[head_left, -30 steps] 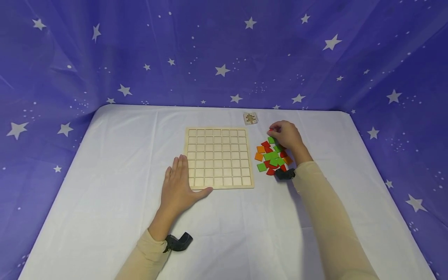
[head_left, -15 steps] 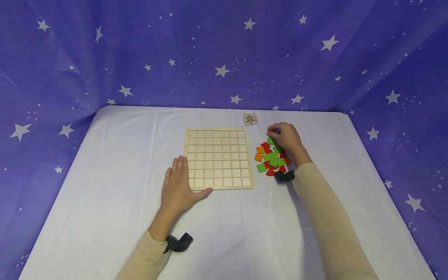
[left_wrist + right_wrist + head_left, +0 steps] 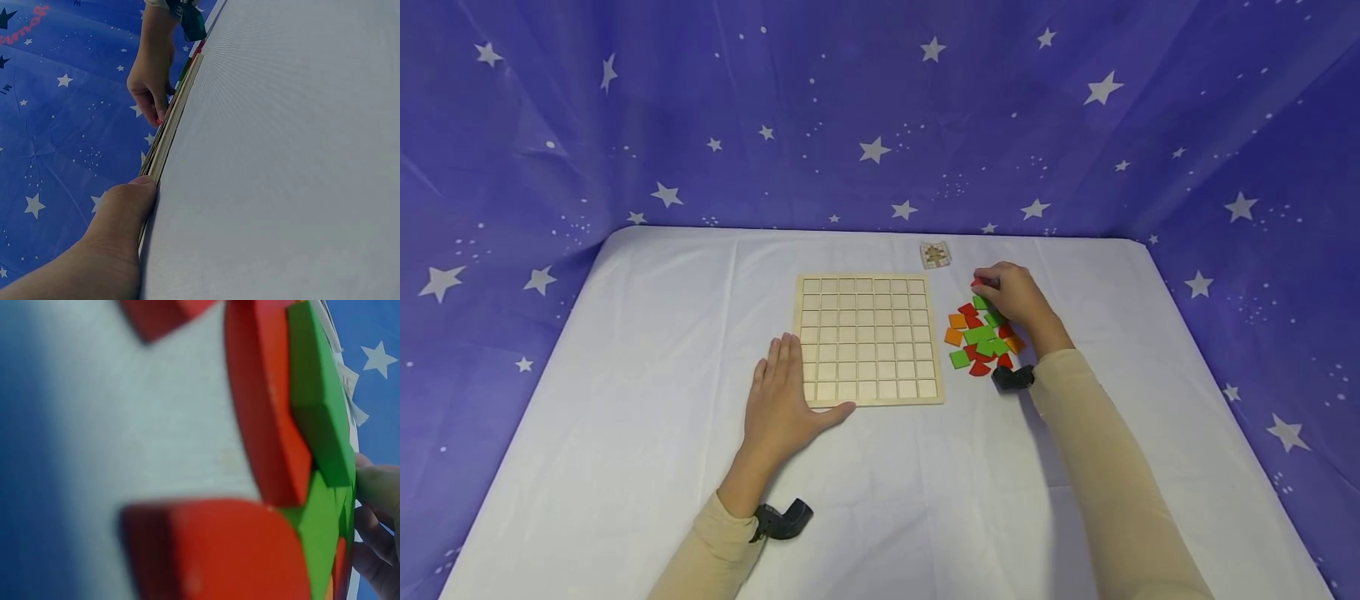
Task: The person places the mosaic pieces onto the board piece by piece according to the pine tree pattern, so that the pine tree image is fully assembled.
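In the head view my left hand (image 3: 782, 417) lies with straight fingers along the left edge of a square wooden grid board (image 3: 867, 334), its thumb on the front edge. The left wrist view sees the board (image 3: 170, 134) edge-on, with that thumb (image 3: 128, 209) against it. Beyond the board's right side, my right hand (image 3: 1021, 296) pinches a small red tile (image 3: 977, 282) between thumb and fingertips. Just below it lies a loose pile of red, green and orange tiles (image 3: 979, 335). Close in the right wrist view are a green tile (image 3: 320, 403) and a rounded red tile (image 3: 240, 550).
A small card with a tree-like pattern (image 3: 936, 255) lies behind the board's far right corner. White cloth (image 3: 880, 517) covers the table, and a blue star-printed curtain (image 3: 820, 100) rises behind and at the sides.
My right hand stays over the far end of the pile with only slight finger movement, and more of the red tile shows at its fingertips. My left hand has not moved.
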A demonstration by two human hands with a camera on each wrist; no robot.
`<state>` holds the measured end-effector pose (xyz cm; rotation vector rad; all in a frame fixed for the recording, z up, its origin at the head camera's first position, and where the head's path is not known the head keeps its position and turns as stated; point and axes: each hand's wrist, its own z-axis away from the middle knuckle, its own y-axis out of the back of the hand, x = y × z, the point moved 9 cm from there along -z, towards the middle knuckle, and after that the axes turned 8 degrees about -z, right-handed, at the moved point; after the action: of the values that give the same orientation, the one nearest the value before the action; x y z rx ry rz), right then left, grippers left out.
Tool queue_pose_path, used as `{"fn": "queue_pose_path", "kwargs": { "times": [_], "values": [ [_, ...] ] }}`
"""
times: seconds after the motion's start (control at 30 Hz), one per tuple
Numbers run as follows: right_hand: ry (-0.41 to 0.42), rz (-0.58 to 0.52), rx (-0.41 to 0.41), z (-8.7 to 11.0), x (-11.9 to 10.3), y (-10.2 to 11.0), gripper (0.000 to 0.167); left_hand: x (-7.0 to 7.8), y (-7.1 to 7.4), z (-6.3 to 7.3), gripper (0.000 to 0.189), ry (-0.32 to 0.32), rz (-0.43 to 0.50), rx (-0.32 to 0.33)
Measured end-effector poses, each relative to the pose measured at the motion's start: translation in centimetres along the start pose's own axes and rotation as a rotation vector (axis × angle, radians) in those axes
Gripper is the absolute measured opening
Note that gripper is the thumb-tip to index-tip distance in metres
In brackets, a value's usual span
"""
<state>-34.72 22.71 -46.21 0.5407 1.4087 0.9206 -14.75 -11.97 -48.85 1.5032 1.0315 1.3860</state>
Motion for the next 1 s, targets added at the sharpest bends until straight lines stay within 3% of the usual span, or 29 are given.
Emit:
{"fn": "queue_pose_path", "kwargs": {
  "times": [0.4, 0.63, 1.0],
  "values": [
    [0.091, 0.080, 0.002, -0.2, -1.9, -0.5, 0.040, 0.0, 0.1, 0.0, 0.135, -0.002, 0.003, -0.001],
    [0.221, 0.047, 0.017, -0.4, -5.8, -1.1, 0.040, 0.0, 0.0, -0.1, 0.135, -0.009, 0.009, 0.006],
    [0.362, 0.072, -0.049, -1.4, -12.7, -4.2, 0.035, 0.0, 0.0, -0.2, 0.135, -0.015, 0.003, 0.023]
  ]
}}
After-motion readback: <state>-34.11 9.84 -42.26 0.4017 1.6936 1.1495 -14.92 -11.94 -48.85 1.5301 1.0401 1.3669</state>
